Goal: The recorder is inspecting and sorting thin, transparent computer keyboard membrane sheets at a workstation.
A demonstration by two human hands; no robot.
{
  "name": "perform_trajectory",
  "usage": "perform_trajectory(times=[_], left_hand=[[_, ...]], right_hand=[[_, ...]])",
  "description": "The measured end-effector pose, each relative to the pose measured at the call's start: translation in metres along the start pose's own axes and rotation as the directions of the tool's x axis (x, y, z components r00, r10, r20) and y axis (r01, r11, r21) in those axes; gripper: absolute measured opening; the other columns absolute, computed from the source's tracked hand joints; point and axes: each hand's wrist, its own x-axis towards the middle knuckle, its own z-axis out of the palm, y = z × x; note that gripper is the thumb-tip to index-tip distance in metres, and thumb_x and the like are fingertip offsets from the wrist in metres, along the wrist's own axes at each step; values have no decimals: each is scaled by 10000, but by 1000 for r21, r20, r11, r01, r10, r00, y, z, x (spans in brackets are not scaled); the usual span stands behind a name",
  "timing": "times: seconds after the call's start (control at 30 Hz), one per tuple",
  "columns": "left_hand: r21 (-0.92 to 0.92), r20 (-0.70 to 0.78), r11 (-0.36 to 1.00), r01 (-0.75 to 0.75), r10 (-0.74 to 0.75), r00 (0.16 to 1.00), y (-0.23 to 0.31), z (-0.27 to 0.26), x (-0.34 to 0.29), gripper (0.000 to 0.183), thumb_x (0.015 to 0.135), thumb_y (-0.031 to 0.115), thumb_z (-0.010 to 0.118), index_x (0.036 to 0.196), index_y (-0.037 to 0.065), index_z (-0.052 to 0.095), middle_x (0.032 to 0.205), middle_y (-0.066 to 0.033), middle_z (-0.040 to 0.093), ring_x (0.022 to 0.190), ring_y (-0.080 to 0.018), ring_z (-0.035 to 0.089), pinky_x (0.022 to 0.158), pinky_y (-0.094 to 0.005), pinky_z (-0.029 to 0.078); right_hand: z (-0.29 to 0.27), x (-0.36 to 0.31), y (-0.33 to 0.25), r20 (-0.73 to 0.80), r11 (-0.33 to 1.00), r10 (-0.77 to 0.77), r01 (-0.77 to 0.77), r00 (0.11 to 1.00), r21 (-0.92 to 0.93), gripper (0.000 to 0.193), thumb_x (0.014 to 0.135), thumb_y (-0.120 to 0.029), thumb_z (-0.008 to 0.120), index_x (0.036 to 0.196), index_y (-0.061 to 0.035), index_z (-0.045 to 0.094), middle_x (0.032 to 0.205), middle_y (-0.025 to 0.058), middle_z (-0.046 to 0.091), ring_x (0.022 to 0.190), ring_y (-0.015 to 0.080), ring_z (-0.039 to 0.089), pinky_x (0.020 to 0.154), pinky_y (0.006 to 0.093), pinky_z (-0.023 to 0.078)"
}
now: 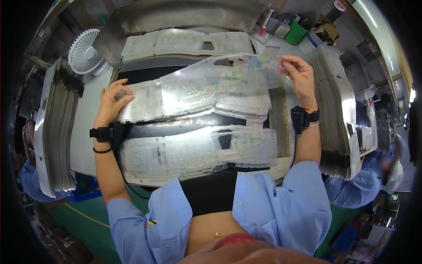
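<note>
A clear plastic sheet (189, 83) printed with fine circuit lines and green marks stretches between my two hands, its right end raised. My right hand (299, 77) pinches its right end between thumb and fingers. At the left end, my left hand (115, 100) has thumb and fingers closed on the sheet's edge. Beneath it lies a middle stack of similar sheets (244, 108). Closer to my body rests another stack of printed sheets (193, 152), and a third stack (184, 42) lies at the far side.
Tall piles of sheets stand at left (61, 132) and right (336, 114). A white fan (85, 53) is at the back left; a green cup (296, 31) and a white tub (310, 42) are at the back right. Other people in blue sleeves (354, 189) sit on both sides.
</note>
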Motion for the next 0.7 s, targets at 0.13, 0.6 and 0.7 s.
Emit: perform_trajectory(times=[0.13, 0.6, 0.7], left_hand=[[-226, 47, 971, -75, 88, 995, 18, -4, -7, 260, 653, 261, 702, 872, 149, 619, 1240, -38, 474, 1187, -239, 377, 1017, -512, 57], [-587, -169, 794, 162, -316, 934, -46, -37, -9, 147, 820, 61, 562, 955, 7, 583, 927, -41, 565, 809, -102, 537, 765, -245, 440], [-537, -252, 838, 92, -264, 931, -34, -27, -1, 255, 825, 88, 564, 1065, 3, 548, 994, -65, 568, 885, -127, 536, 814, -253, 423]], right_hand=[[-13, -1, 13, 12, 973, -156, 152, 988, 171, 147, 835, -12, 526, 967, 6, 587, 912, 85, 617, 797, 131, 592, 683, 256, 500], [35, -5, 38, -44, 927, 372, -373, 927, -32, 217, 816, -86, 576, 1015, 0, 555, 827, 44, 618, 713, 94, 594, 536, 207, 508], [38, -5, 44, -32, 930, 362, -364, 932, -56, 204, 823, -86, 568, 1011, -6, 566, 821, 34, 612, 720, 94, 594, 541, 205, 505]])
